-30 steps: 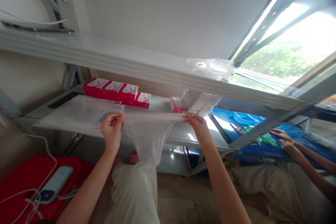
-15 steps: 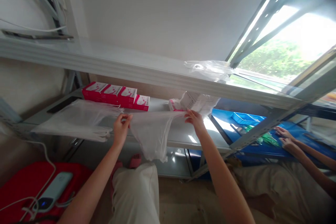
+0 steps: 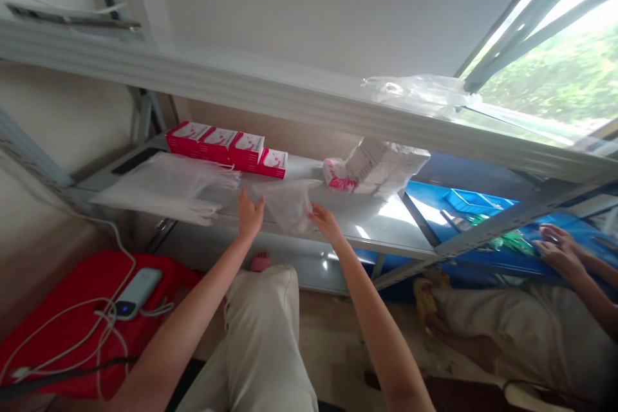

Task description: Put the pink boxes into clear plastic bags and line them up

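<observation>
A thin, see-through plastic bag (image 3: 288, 205) is spread between my two hands over the grey shelf. My left hand (image 3: 250, 214) has its fingers closed on the bag's left side. At the opposite edge, my right hand (image 3: 324, 220) pinches the plastic. Left of my left hand lies a flat stack of similar plastic bags (image 3: 159, 185). Red and white boxes (image 3: 226, 147) stand in a row behind the stack. Beyond my right hand sits a plastic-wrapped pack (image 3: 381, 167) beside a pink and white box (image 3: 339, 175).
Clear plastic (image 3: 420, 91) lies on the upper shelf (image 3: 270, 93). A red stool (image 3: 62, 322) at lower left carries a power bank (image 3: 139, 293) and tangled white cables. On the right, another person's hands (image 3: 560, 250) are at a blue surface with green items (image 3: 512, 239).
The bag has gone from hanging stretched below my hands to lying bunched over the shelf. My right hand has moved closer to my left. The view has tilted down.
</observation>
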A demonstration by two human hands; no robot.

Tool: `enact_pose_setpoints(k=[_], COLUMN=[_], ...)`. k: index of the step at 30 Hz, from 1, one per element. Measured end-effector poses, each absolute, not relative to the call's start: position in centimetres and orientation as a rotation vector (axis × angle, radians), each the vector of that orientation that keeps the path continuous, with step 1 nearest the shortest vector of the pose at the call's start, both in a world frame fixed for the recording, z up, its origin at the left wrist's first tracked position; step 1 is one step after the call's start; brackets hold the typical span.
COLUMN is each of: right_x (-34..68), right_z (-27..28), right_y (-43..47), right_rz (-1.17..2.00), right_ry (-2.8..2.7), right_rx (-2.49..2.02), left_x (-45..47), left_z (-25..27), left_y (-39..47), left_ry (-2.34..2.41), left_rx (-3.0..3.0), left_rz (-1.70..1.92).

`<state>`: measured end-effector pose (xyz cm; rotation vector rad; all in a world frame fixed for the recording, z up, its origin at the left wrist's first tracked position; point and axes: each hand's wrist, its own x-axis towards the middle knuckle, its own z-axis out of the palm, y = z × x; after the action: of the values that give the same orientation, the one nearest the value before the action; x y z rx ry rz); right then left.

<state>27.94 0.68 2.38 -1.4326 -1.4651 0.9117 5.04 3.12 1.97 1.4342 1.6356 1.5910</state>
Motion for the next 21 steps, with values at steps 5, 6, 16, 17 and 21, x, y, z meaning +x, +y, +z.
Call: enact_pose_setpoints(k=[5, 6, 16, 17, 21], right_x=[27.3, 27.3, 27.9, 27.8, 27.3], right_z=[2.5, 2.6, 2.3, 2.4, 3.1], right_y=[0.7, 0.3, -1.8, -1.8, -2.0], right_rz=[0.905, 0.891, 0.853, 0.856, 0.833], right_ry=[-1.490, -1.508, -1.611, -1.609, -1.588], right_rx=[-1.331, -1.320, -1.328, -1.317, -1.284], left_x=[6.3, 6.6, 6.5, 6.5, 6.5], left_z=[0.7, 0.7, 0.5, 0.5, 0.7], left_y=[-2.8, -3.2, -1.6, -1.6, -1.6], left_ry=[1.500, 1.428, 1.273, 1.275, 1.275], left_rx=[1.529, 1.514, 1.092, 1.061, 1.018], left_rz=[1.171, 1.051, 0.958, 0.955, 0.969])
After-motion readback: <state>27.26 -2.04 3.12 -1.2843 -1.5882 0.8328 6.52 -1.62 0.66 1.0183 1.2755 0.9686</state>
